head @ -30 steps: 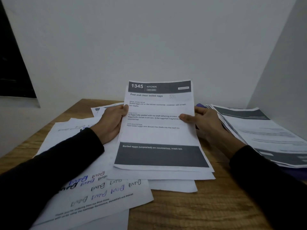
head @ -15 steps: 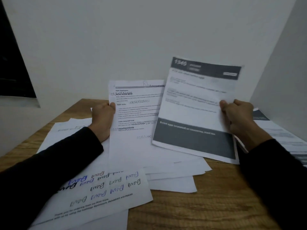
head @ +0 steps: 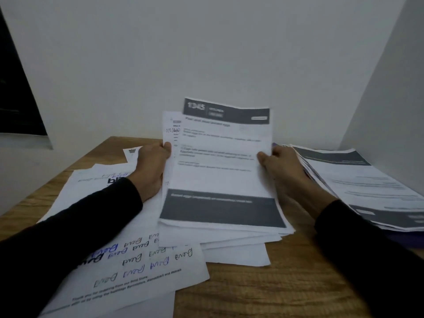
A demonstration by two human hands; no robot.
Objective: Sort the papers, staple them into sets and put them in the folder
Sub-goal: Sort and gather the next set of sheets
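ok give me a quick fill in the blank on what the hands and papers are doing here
1. The left hand and right hand hold the top sheet by its ____ edges.
2. The band across the foot of that sheet is dark ____.
3. The stack of printed sheets lies to the person's ____.
4. The papers rest on a ____ table.

Missing words: side; grey; right; wooden

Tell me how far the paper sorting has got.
Done: a stack of printed sheets lies at the right, seemingly sorted. In hand: the left hand and right hand grip a bundle topped by the dark-banded sheet. Left: loose scribbled sheets still cover the wooden table; no stapler shows, and only a purple edge under the stack hints at a folder.
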